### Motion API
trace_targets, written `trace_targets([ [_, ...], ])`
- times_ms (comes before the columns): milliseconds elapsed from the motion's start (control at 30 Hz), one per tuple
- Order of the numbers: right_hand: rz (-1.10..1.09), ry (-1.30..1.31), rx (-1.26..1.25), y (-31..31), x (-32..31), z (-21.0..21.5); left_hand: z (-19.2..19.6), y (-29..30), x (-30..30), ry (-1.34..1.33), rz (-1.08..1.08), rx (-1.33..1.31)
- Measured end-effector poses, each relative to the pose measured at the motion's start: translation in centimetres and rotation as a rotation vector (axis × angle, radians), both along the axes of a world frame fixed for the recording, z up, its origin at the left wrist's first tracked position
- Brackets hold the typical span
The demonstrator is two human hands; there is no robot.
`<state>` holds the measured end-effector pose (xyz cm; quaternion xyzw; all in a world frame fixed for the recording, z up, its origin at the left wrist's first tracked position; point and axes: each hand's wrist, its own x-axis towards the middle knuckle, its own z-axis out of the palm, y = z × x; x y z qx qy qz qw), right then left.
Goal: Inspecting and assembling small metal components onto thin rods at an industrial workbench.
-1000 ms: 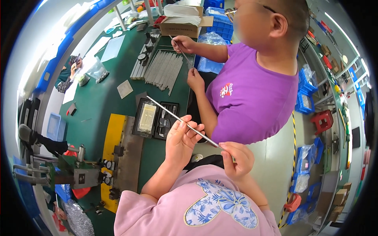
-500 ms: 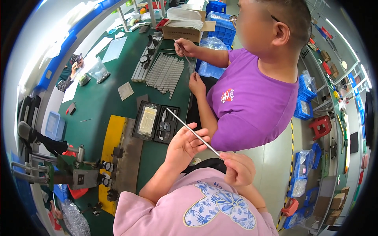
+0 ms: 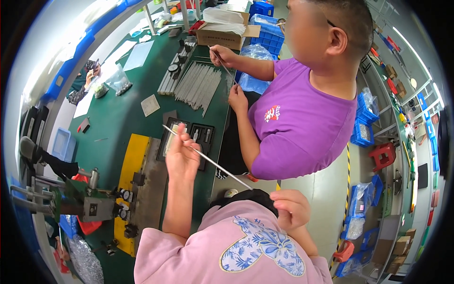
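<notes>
The right hand (image 3: 291, 208) is loosely curled, its grip parted and nothing seen in it, near the metal rod's (image 3: 222, 169) lower end but not touching. The left hand (image 3: 183, 158) closes thumb and fingers around the rod toward its upper end, holding it aslant above the tabletop's (image 3: 111, 125) edge. The step seems to be handling this single rod; next likely calls for a steady left grip while the right steers the free end. Beyond lies a row of similar rods (image 3: 198, 87).

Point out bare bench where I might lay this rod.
The rod could probably lie on the bare bench between bags, card and yellow plate. It is crowded where the rod row, gauge and box sit close, and around the case behind the left hand.
</notes>
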<state>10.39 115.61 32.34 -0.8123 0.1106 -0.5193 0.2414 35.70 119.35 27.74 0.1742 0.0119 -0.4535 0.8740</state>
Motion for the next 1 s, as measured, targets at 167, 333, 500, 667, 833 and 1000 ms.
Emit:
trace_targets([
  [167, -0.149, -0.002, 0.152, -0.8, -0.6, 2.5, 2.9, 0.5, -1.8, -1.064, -0.09, 0.205],
  [333, -0.074, -0.132, 0.37, -2.2, 0.0, 4.2, 4.2, 1.4, -6.8, -1.483, -0.298, 0.058],
  [500, -0.011, -0.196, 0.459, -2.6, 0.2, 4.0, 4.6, 1.0, -7.8, -1.635, -0.43, -0.045],
  [667, -0.036, -0.195, 0.523, -2.2, -0.1, 3.5, 4.8, 0.8, -8.3, -1.664, -0.46, -0.087],
  [833, -0.082, -0.165, 0.541, -2.0, -0.1, 3.8, 4.5, 1.0, -8.3, -1.664, -0.459, -0.086],
  [1000, -0.182, 0.044, 0.373, -2.8, -1.0, 4.0, 4.9, 0.7, -8.1, -1.703, -0.385, -0.097],
])
